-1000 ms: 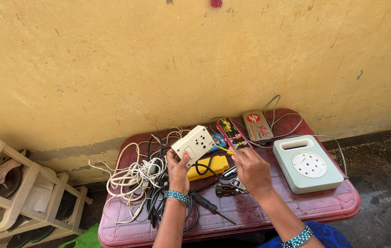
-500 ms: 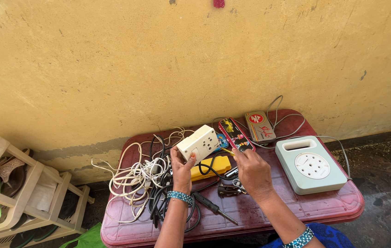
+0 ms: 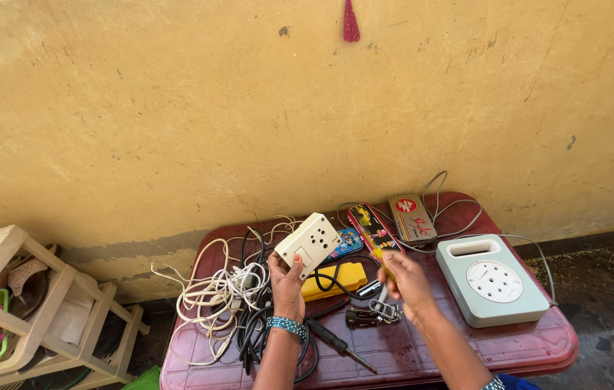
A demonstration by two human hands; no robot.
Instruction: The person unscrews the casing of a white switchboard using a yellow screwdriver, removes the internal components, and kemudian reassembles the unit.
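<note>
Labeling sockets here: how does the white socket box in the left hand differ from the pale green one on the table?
The white socket box is smaller, square and held tilted in the left hand; the pale green socket box is larger, lies flat on the maroon table and has a handle slot and a round socket face. Both have pin holes facing up.

Colours on the maroon table [image 3: 523,350]

A cream socket box [image 3: 308,244], yellow case [image 3: 336,280], pale green extension box [image 3: 493,280] near the right edge, white cords [image 3: 213,292], black cables [image 3: 256,328].
</note>
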